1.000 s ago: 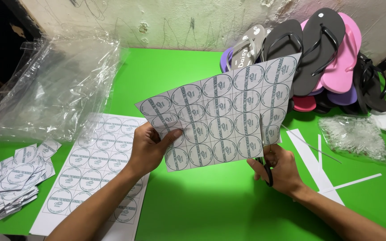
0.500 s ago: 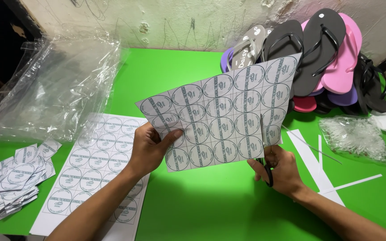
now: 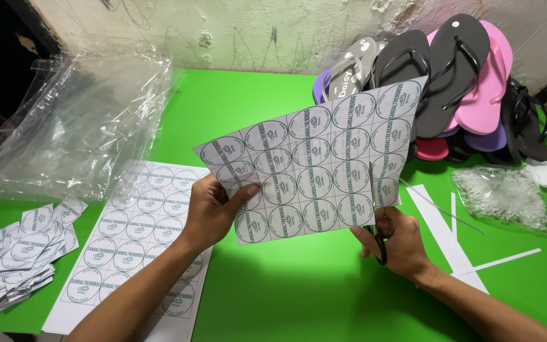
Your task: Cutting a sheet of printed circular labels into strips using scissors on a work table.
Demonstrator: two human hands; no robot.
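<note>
Paper sheet printed w/ a grid of round teal-and-white labels [image 3: 314, 168] is held up in the air over the green tabletop [image 3: 286, 291], tilted so its long axis climbs from lower left to upper right. Left hand [image 3: 213, 212] pinches the sheet's lower-left edge, thumb across the front, fingers hidden behind. Right hand [image 3: 395, 244] sits just below the sheet's lower-right edge, closed around the dark handles of a pair of scissors [image 3: 375, 209]; the blades run up into the paper along a gap between the last two label columns, roughly across the sheet's long axis. Can't tell how far apart the blades stand, since the paper hides part of them. So the cut line lies straight up from the right hand, and the left hand holds the far side of the sheet, well apart from the blades. On the table below the left forearm lies a second flat white sheet of the same round labels [image 3: 131, 237]. At the left edge sits a loose stack of cut square labels [image 3: 20, 250], w/ clear crinkled plastic bags [image 3: 77, 120] heaped behind it. Narrow white paper offcut strips [image 3: 441, 228] lie right of the right hand, near a clear bag of small plastic pieces [image 3: 504, 196]. Behind the sheet, a pile of rubber flip-flops in black, grey, pink and purple [image 3: 457, 82] leans against a stained whitish wall [image 3: 254, 31].
</note>
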